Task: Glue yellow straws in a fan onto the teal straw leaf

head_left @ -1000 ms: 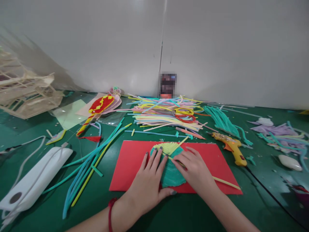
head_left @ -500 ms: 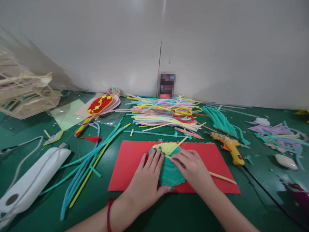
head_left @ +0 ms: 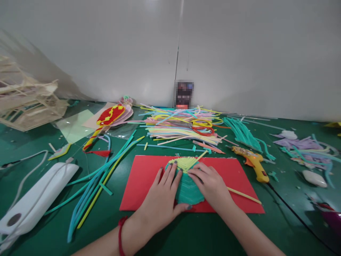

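Your left hand [head_left: 161, 197] — spread — presumably steadies the round teal fuzzy disc [head_left: 188, 193]. Your right hand [head_left: 210, 181] pinches a pale-yellow fuzzy strip [head_left: 243, 195].

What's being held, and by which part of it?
The right hand seems to pinch a thin yellow fuzzy strip, over the round teal disc; fingers hide the exact spot.

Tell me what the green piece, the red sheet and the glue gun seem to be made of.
Green piece: probably fuzzy chenille stems, matte; curved ridges run across it.
Red sheet: likely card or stiff paper, smooth, mostly matte; flat with straight edges.
Glue gun: apparently hard plastic, slightly glossy; smooth, molded-looking yellow body.
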A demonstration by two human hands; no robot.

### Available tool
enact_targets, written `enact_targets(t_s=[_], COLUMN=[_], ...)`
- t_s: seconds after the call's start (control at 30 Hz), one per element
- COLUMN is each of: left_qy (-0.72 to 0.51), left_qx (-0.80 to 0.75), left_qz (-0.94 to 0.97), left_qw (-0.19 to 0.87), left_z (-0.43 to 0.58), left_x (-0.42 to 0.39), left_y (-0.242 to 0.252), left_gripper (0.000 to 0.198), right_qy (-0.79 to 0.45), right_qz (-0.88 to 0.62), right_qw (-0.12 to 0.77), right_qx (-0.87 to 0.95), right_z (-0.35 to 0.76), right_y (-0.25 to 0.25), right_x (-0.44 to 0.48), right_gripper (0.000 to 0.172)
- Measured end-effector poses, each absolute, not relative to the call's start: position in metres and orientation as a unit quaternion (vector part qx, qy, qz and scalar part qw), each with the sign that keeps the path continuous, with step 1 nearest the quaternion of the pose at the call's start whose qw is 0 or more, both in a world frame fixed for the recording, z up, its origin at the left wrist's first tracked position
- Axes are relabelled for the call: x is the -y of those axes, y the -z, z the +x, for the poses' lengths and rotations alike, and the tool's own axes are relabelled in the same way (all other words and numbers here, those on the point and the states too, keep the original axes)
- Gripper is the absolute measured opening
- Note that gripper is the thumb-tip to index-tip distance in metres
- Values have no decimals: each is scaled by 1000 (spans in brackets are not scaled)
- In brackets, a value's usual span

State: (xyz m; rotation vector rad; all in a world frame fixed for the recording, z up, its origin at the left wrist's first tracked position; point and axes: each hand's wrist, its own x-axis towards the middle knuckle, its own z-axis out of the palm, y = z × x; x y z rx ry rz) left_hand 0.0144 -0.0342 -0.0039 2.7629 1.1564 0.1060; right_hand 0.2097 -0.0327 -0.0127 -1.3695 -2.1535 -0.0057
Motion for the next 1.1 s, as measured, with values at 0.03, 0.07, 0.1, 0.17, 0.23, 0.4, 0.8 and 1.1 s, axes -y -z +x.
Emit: enact_targets(t_s=[0.03,0.07,0.1,0.17,0.23,0.4,0.8,1.1], left_qy=[-28,-23,-20,-22,-28,-22,-29,-20], left_qx=[-385,-385,-384,-384,-382,-378,-385,-388], left_qz=[919,920,919,920,920,922,918,914], left_qw=[75,77,80,81,82,83,88,115], left_z=[15,15,15,15,14,14,16,13], left_x=[34,33,33,32,31,31,32,31], left_y=[3,3,3,2,2,1,2,-1], left_gripper=[83,84,84,85,85,83,82,80], right_qy=[3,5,6,11,25,46,-97,4], right_qz=[-505,-497,-491,-480,-464,-400,-300,-485], right_qw=[287,287,287,286,272,200,123,257], right_qx=[814,819,823,829,843,893,941,836], right_z=[210,211,211,213,214,219,231,250], right_y=[12,12,11,10,9,-2,-25,-10], right_x=[32,31,31,30,28,16,-27,30], right_gripper=[26,27,28,29,30,27,25,26])
